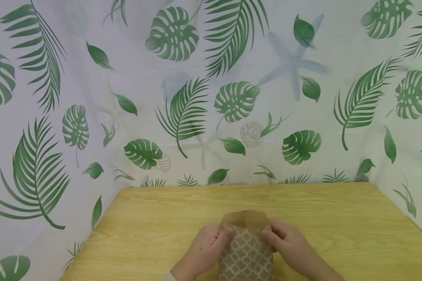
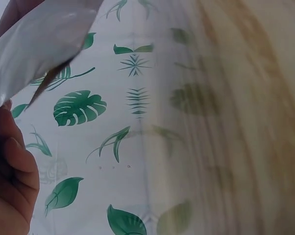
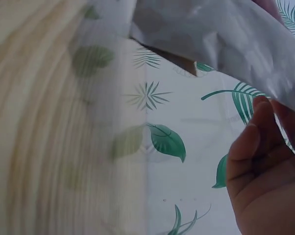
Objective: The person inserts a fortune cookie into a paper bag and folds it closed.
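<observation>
A brown paper bag [image 1: 246, 253] with a white lattice pattern is held up over the near part of the table. Its plain brown top edge [image 1: 246, 219] faces away from me. My left hand [image 1: 207, 246] pinches the left upper edge, thumb on the patterned face. On the opposite side my right hand [image 1: 293, 246] pinches the right upper edge in the same way. Both wrist views show the bag's greyish, shiny side, the left one with the bag [image 2: 44, 39] at upper left, the right one with the bag [image 3: 221, 39] at upper right. The bag's bottom is cut off in the head view.
A yellow wood-grain table [image 1: 154, 218] spreads under and around the hands. White cloth or sheeting [image 1: 204, 164] printed with green leaves and pale starfish rises behind the table and along both sides.
</observation>
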`<state>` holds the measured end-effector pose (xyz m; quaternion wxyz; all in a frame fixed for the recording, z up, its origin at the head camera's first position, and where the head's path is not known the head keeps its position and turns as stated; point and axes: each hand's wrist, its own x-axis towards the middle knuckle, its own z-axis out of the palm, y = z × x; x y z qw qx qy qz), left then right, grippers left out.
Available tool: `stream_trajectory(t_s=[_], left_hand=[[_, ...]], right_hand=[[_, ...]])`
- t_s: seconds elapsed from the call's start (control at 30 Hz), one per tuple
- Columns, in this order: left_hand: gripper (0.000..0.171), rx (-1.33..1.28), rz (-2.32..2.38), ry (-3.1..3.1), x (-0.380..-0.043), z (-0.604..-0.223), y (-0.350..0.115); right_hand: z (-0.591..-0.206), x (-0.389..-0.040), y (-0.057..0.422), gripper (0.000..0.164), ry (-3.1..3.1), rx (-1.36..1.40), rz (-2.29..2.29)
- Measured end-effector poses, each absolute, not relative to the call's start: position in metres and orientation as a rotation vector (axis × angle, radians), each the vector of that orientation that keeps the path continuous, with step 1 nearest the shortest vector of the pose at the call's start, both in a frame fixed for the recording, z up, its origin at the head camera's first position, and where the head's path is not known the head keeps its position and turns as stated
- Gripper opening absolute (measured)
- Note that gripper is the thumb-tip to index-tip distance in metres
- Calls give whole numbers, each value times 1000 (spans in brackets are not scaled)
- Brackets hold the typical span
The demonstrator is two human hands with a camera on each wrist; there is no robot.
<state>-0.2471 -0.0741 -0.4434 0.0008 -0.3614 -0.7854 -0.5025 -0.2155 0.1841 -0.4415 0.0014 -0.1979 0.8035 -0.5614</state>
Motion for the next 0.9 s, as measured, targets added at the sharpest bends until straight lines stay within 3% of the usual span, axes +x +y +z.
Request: stream_trajectory(t_s=[0.27,0.57,0.9], left_hand=[[40,-1128,-1474,-2516,-245,-440,-74],[44,-1156,-1649,-2543,-249,-436,-79],[35,-1226,-1709,-2542,-249,-434,-80]], right_hand=[[-439,-212,187,34,2611,-622,-1665],[-439,-211,192,31,2601,-677,-1672],[-441,-211,189,30,2549,-795,-1724]])
